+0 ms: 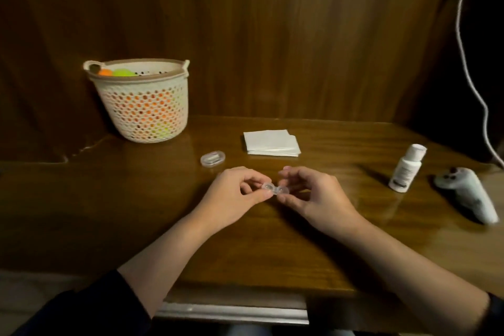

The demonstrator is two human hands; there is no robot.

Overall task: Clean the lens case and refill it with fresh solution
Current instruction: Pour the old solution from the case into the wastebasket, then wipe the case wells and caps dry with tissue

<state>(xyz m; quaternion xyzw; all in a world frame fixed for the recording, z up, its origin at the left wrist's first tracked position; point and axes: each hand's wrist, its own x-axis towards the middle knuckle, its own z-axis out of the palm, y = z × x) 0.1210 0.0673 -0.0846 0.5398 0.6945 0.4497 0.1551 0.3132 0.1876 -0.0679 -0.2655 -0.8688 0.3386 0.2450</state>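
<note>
Head view: lens case [275, 190] pinched between both hands, just above the near middle of the table [163, 199].

Left hand [234, 196] pinching left cup, right hand [313, 196] grasping right cup; long axis left-right; solution bottle [407, 169] far right, nearer right hand.

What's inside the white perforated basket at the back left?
The white perforated plastic basket holds round orange and yellow-green things, seen over its rim and through its holes. What they are, and anything beneath them, is hidden.
</note>
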